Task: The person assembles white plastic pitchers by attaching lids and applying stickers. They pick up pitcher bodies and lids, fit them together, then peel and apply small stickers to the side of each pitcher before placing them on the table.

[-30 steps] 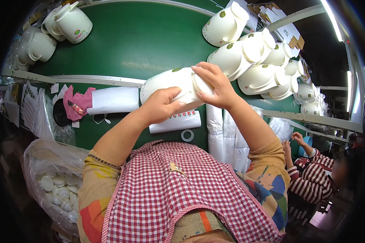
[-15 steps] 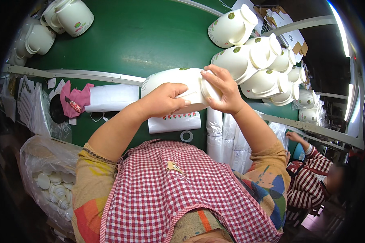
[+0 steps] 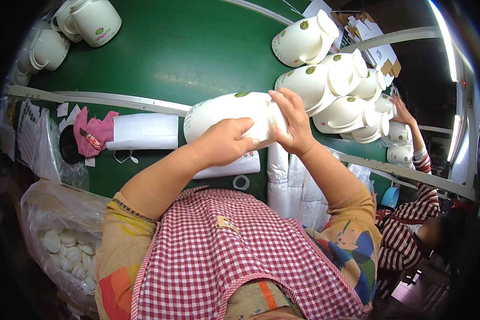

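Observation:
A cream-white jug (image 3: pixel 210 113) with a green leaf print lies on its side in front of me, its mouth end to the right. My left hand (image 3: pixel 228 140) is closed on the handle side of the jug, the thumb lying along it. At the mouth end my right hand (image 3: pixel 296 128) curls around the white lid (image 3: pixel 277 118), fingers over the top and thumb below. The hands partly hide the handle and the lid's edge.
Several similar jugs (image 3: pixel 304 40) lie on the green conveyor belt (image 3: pixel 197 48) at right; more jugs (image 3: pixel 98 24) stand far left. A bag of white lids (image 3: pixel 64 242) is lower left. Pink cloth (image 3: pixel 97 128), a tape roll (image 3: pixel 241 182) and wrapped rolls (image 3: pixel 277 176) lie nearer. A co-worker's hand (image 3: pixel 404 113) reaches in.
My right hand has turned slightly on the lid, and my left has shifted a little along the jug. The co-worker's arm has reached up to the jugs at right.

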Demonstrator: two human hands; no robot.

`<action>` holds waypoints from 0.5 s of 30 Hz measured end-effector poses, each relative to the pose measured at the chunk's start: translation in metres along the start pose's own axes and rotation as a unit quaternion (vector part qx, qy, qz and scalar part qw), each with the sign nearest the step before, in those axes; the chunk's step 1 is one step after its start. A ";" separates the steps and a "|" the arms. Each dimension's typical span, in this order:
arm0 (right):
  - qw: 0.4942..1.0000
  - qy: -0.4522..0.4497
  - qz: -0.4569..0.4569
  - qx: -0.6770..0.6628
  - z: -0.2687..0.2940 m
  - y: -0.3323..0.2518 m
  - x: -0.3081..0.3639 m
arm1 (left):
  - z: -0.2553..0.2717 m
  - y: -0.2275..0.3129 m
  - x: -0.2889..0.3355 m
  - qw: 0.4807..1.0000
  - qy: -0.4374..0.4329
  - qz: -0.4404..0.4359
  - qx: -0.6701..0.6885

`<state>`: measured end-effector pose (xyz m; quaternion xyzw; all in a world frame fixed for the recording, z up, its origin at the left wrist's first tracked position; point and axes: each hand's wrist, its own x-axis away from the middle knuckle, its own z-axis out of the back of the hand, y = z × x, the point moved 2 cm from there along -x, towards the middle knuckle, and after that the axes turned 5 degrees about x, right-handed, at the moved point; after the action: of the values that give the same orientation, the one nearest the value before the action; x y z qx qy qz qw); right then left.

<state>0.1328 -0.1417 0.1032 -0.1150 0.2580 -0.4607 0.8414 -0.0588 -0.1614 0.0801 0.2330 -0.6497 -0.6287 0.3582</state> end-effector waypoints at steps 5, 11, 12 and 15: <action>0.983 -0.078 -0.154 -0.056 0.005 0.009 0.009 | -0.014 0.009 -0.005 0.997 0.040 0.002 -0.070; 0.949 -0.251 -0.187 -0.034 0.048 -0.004 -0.007 | 0.001 0.001 0.002 0.998 0.063 -0.006 -0.008; 0.951 -0.249 -0.183 0.019 0.050 0.001 -0.007 | 0.001 0.004 0.003 0.998 0.064 0.012 0.024; 0.992 -0.121 -0.017 0.043 0.045 0.012 -0.011 | 0.003 0.006 0.006 0.997 0.048 0.036 0.041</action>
<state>0.1610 -0.1276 0.1394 -0.1377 0.1319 -0.4685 0.8626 -0.0641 -0.1639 0.0876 0.2536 -0.6649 -0.5765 0.4016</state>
